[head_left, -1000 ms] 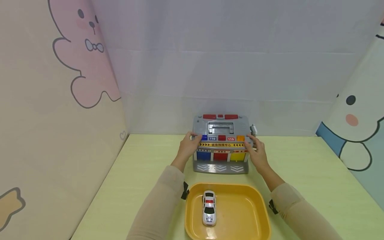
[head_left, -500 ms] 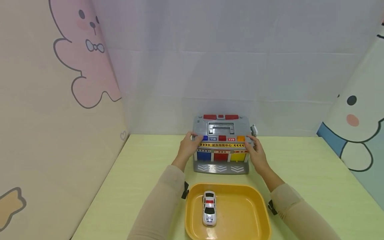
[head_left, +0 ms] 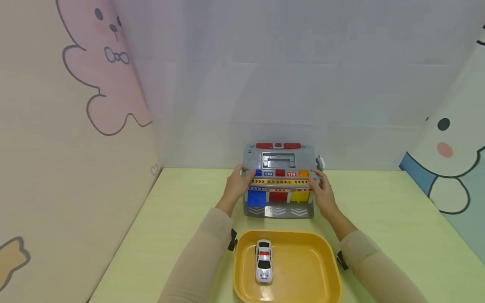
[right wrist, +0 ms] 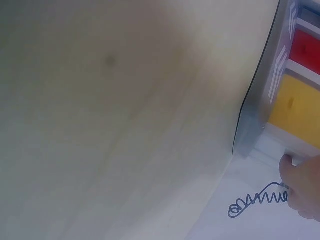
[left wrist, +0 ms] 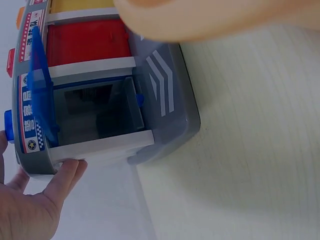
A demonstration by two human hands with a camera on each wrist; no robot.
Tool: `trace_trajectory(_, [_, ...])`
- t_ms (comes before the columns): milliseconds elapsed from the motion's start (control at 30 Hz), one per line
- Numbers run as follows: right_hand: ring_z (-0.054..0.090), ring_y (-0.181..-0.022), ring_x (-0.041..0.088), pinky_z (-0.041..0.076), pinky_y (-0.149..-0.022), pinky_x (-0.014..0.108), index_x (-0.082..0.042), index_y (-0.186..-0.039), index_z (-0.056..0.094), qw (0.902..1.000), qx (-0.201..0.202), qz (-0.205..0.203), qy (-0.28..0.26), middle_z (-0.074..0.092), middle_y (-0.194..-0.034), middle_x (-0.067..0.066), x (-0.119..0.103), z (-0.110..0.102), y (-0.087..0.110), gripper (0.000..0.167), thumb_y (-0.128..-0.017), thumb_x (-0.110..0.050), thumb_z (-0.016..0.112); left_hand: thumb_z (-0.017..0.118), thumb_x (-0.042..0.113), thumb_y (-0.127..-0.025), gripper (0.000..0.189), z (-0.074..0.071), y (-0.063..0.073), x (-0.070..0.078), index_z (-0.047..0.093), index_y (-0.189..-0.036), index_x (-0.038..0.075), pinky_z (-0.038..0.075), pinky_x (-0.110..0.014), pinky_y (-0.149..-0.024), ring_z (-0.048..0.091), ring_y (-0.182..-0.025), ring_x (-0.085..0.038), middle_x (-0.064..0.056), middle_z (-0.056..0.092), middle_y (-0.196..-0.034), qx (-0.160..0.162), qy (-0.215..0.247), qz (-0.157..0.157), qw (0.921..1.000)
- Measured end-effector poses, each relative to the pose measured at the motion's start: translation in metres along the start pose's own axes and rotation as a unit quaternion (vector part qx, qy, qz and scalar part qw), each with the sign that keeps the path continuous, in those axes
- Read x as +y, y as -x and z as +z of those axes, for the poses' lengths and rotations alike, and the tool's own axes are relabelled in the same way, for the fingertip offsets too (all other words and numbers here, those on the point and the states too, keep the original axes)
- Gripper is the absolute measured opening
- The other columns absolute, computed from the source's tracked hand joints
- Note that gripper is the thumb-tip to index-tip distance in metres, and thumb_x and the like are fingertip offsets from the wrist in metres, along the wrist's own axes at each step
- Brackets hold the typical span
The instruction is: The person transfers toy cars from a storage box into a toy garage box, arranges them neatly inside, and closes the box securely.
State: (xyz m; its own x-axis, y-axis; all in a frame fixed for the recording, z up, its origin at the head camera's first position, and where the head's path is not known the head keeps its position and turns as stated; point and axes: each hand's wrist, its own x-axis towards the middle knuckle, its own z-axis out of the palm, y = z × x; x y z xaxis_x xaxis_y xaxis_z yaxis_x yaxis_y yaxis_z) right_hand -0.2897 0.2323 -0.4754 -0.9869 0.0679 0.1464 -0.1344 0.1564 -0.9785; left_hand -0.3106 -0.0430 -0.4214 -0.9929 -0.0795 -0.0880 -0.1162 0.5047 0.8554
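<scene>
A grey toy garage (head_left: 250, 158) stands at the back of the table. My left hand (head_left: 235, 185) grips its left side, with the thumb by the blue button (head_left: 258, 172). On the other side my right hand (head_left: 323, 194) holds the right end, near the orange button (head_left: 304, 173). The blue door (left wrist: 42, 92) is swung up and outward, baring a dark hollow bay (left wrist: 97, 110) in the left wrist view. Beside it the red door (head_left: 278, 196) and the yellow door (head_left: 300, 196) are closed. Part of my right hand is cut off in the right wrist view.
A yellow tray (head_left: 299, 269) sits in front of the garage, with a white toy police car (head_left: 264, 261) in its left part. A small white piece (head_left: 320, 163) hangs at the garage's right side; a dark coiled cord (right wrist: 260, 197) shows there. A curtain wall (head_left: 284, 97) stands behind.
The blue door, closed in both earlier frames, has swung outward at its bottom edge. Both hands keep their places on the garage; the car and tray stay put.
</scene>
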Motion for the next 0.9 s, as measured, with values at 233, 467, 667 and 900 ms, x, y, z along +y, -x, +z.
trace_trajectory(233, [0.049,-0.101,0.015,0.042,-0.095,0.042,-0.013,-0.148,0.031,0.9999,-0.002,0.012,-0.008,0.045,-0.127,0.016,0.000,0.001,0.000,0.051,-0.104,-0.036,0.046,0.052,0.050,-0.098,0.045,-0.004,0.004,-0.005,0.052,-0.131,0.019,0.048,-0.052,-0.093,0.053,-0.119,-0.033,-0.015,0.056,-0.132,-0.015,0.036,0.011,0.9992])
trace_trajectory(467, [0.046,-0.103,0.016,0.041,-0.094,0.038,-0.013,-0.150,0.029,0.9996,-0.008,0.026,0.000,0.041,-0.132,0.016,-0.004,0.002,0.000,0.051,-0.105,-0.031,0.044,0.053,0.045,-0.099,0.048,-0.012,0.010,-0.017,0.050,-0.141,0.022,0.048,-0.049,-0.094,0.053,-0.122,-0.031,-0.013,0.053,-0.137,-0.039,0.065,0.033,0.9966])
trace_trajectory(667, [0.044,-0.104,0.016,0.040,-0.096,0.041,-0.010,-0.150,0.027,0.9991,-0.015,0.035,-0.016,0.041,-0.131,0.016,-0.006,0.002,-0.002,0.050,-0.105,-0.025,0.044,0.054,0.038,-0.100,0.049,-0.016,0.016,-0.026,0.046,-0.146,0.021,0.051,-0.041,-0.091,0.059,-0.113,-0.031,-0.016,0.054,-0.135,-0.050,0.079,0.043,0.9947])
trace_trajectory(900, [0.044,-0.108,0.018,0.038,-0.099,0.045,-0.013,-0.150,0.028,0.9994,-0.009,0.032,-0.010,0.039,-0.133,0.015,-0.005,0.003,0.000,0.051,-0.105,-0.030,0.044,0.055,0.034,-0.101,0.048,-0.019,0.029,-0.035,0.045,-0.146,0.023,0.050,-0.042,-0.093,0.058,-0.116,-0.031,-0.015,0.055,-0.135,-0.052,0.109,0.046,0.9917])
